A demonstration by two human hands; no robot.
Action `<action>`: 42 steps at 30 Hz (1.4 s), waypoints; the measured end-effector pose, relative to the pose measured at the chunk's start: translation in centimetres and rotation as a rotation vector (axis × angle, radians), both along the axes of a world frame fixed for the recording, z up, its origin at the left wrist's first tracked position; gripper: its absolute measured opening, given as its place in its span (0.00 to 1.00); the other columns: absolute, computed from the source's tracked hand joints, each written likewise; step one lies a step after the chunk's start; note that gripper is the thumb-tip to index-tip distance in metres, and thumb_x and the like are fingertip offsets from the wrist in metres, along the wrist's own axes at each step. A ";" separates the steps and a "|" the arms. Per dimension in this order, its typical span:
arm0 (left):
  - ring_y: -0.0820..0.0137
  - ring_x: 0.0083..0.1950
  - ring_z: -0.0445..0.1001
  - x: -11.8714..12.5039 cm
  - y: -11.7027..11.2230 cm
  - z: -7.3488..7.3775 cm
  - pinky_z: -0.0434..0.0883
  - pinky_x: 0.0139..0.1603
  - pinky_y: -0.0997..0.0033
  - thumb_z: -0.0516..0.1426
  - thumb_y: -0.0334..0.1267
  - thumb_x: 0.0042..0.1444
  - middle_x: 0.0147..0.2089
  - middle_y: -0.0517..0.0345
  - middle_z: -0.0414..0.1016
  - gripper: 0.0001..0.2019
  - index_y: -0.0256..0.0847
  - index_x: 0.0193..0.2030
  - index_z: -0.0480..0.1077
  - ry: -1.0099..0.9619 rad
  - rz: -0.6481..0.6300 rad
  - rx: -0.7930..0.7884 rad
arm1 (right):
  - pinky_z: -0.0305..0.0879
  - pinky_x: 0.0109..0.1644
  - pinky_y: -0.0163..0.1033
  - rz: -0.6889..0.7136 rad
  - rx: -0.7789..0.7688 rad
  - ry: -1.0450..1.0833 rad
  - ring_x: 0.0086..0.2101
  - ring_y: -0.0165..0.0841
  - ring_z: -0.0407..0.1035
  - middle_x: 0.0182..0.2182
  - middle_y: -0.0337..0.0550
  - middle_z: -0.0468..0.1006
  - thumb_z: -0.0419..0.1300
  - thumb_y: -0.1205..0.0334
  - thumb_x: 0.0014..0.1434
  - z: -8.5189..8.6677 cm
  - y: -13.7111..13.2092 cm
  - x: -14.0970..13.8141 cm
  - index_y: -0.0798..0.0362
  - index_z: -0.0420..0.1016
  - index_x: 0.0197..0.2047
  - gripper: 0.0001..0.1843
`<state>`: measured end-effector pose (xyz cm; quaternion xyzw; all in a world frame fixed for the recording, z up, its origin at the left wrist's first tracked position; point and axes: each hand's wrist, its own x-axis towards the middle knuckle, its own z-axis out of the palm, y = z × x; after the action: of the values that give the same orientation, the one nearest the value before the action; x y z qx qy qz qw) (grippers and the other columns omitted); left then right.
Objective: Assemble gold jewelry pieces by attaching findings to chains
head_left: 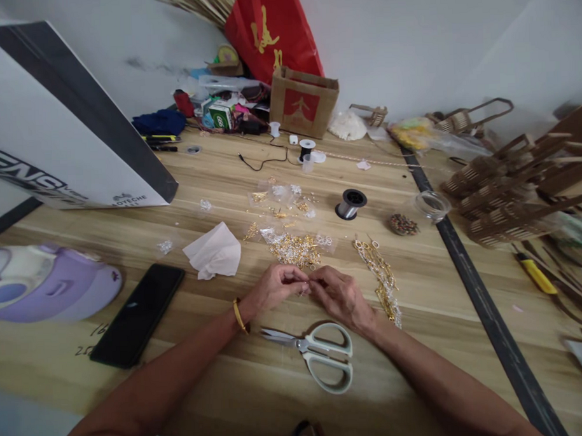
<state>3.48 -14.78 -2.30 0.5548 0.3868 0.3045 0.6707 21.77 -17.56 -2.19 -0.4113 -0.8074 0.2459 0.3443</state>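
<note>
At the middle of the wooden table, my left hand (279, 286) and my right hand (340, 294) meet fingertip to fingertip, both pinched closed. Whatever lies between them is too small to name. Just beyond my fingers is a pile of gold and silver beads (294, 249). Scissors with pale handles (319, 354) lie below my hands, their blades pointing left. To the right of my right hand stretch gold and silver beaded strands (380, 278). A spool of silver wire (351, 204) stands farther back.
A black phone (138, 315), a white tissue (214, 251) and a purple-and-white object (54, 283) lie left. Clear rings (432, 205), woven baskets (504, 185) and a yellow-handled cutter (536, 273) are right. A cardboard bag (303, 103) stands behind; a large white box (63, 124) stands left.
</note>
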 end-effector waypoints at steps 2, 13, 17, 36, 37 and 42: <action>0.73 0.30 0.73 0.1 0.0 0.0 0.68 0.35 0.74 0.64 0.37 0.44 0.27 0.56 0.76 0.10 0.32 0.31 0.72 -0.015 0.022 -0.035 | 0.65 0.33 0.34 0.009 0.030 -0.048 0.30 0.31 0.70 0.32 0.45 0.74 0.51 0.66 0.63 -0.1 0.0 0.1 0.54 0.68 0.41 0.06; 0.72 0.31 0.74 -0.1 0.0 0.5 0.69 0.35 0.72 0.60 0.41 0.51 0.28 0.53 0.77 0.12 0.31 0.31 0.73 -0.177 -0.060 -0.182 | 0.67 0.39 0.36 0.054 0.213 -0.219 0.36 0.33 0.70 0.36 0.50 0.74 0.48 0.67 0.64 0.0 -0.3 0.7 0.55 0.69 0.44 0.10; 0.72 0.30 0.73 -0.4 0.0 0.2 0.68 0.34 0.73 0.60 0.41 0.52 0.28 0.53 0.77 0.12 0.31 0.33 0.73 -0.192 -0.064 -0.172 | 0.67 0.37 0.36 0.033 0.158 -0.146 0.34 0.33 0.70 0.34 0.47 0.74 0.48 0.67 0.65 0.0 -0.2 0.6 0.55 0.68 0.44 0.09; 0.74 0.30 0.71 -0.8 0.3 0.3 0.68 0.34 0.74 0.59 0.39 0.52 0.27 0.56 0.74 0.09 0.32 0.32 0.72 -0.151 -0.060 -0.054 | 0.66 0.35 0.36 -0.048 -0.107 0.117 0.31 0.32 0.69 0.31 0.45 0.75 0.51 0.60 0.63 0.3 0.2 0.1 0.53 0.72 0.38 0.10; 0.74 0.30 0.71 -0.8 0.3 0.2 0.68 0.35 0.74 0.59 0.38 0.52 0.27 0.56 0.74 0.09 0.32 0.32 0.72 -0.153 -0.061 -0.056 | 0.66 0.34 0.35 -0.058 -0.122 0.127 0.30 0.32 0.68 0.30 0.45 0.75 0.51 0.60 0.63 0.3 0.2 0.1 0.53 0.72 0.37 0.10; 0.75 0.28 0.71 -0.7 0.3 0.4 0.68 0.34 0.74 0.60 0.37 0.50 0.25 0.58 0.73 0.08 0.33 0.31 0.71 -0.154 -0.048 -0.063 | 0.64 0.31 0.33 -0.098 -0.173 0.187 0.28 0.30 0.67 0.28 0.43 0.74 0.52 0.59 0.62 0.2 0.2 -0.1 0.54 0.72 0.35 0.10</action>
<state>2.81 -14.45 -1.93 0.5174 0.3298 0.3177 0.7229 21.71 -17.36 -1.96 -0.4536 -0.7266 0.3349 0.3926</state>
